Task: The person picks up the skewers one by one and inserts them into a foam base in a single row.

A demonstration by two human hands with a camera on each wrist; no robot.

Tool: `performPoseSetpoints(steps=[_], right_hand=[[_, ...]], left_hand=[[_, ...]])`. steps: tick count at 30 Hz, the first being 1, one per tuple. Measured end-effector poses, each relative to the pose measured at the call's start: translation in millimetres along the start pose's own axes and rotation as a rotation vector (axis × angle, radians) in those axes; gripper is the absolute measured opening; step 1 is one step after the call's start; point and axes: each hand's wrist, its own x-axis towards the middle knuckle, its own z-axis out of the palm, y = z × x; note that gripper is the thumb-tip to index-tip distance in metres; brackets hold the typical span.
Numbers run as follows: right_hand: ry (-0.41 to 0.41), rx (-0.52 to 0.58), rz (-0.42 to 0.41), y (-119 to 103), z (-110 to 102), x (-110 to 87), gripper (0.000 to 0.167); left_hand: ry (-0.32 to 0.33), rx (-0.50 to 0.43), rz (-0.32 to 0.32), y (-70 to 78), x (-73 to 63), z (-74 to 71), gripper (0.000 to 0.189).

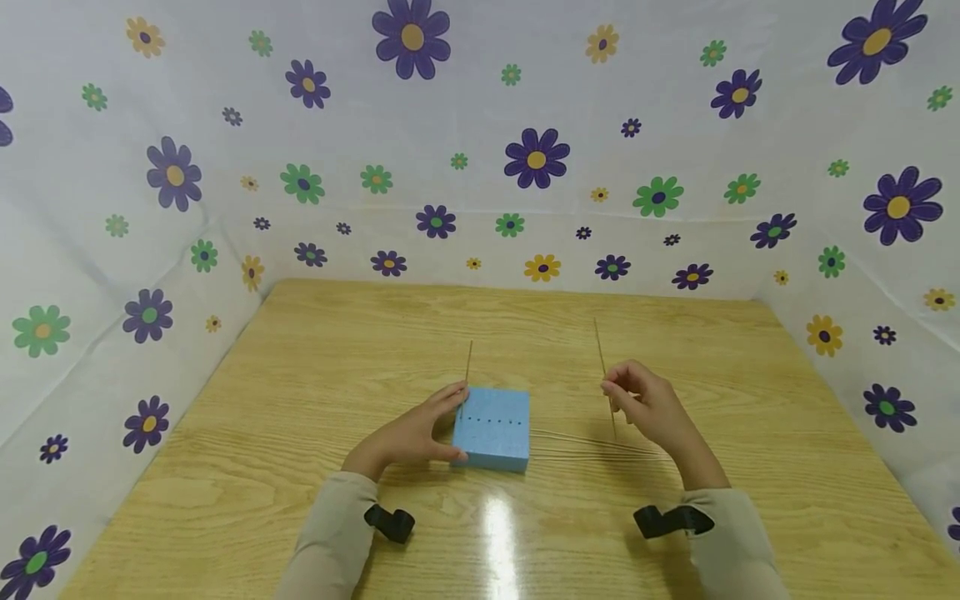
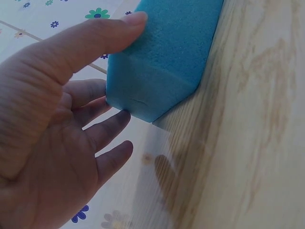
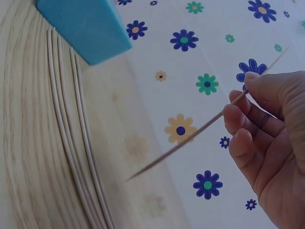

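A light blue foam block (image 1: pixel 491 446) lies on the table, with a row of several small holes across its top. One thin wooden skewer (image 1: pixel 469 362) stands upright at the left end of that row. My left hand (image 1: pixel 408 429) grips the block's left side, thumb at the front and fingers toward the back. To the right of the block, my right hand (image 1: pixel 648 408) pinches another wooden skewer (image 3: pixel 190 138) between thumb and fingertips. It is held nearly upright above the table, its pointed end downward. The block's underside is hidden.
Several loose skewers (image 3: pixel 64 114) lie side by side on the wooden table (image 1: pixel 247 483), right of the block and partly under my right hand. White flower-printed cloth (image 1: pixel 480 108) rises behind the table and along both sides.
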Motion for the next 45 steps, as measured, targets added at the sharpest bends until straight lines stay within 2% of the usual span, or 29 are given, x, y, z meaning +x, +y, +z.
performPoseSetpoints(steps=[15, 29, 45], right_hand=[[0.000, 0.105, -0.175, -32.0, 13.9, 12.9, 0.003], [-0.001, 0.203, -0.247, -55.1, 41.6, 28.9, 0.004], [-0.043, 0.255, -0.186, -68.9, 86.6, 47.3, 0.008]], left_hand=[[-0.005, -0.005, 0.003, -0.3, -0.1, -3.1, 0.093], [-0.003, 0.003, -0.015, -3.0, 0.2, -1.6, 0.094], [0.013, 0.003, -0.016, -4.1, 2.5, -1.4, 0.095]])
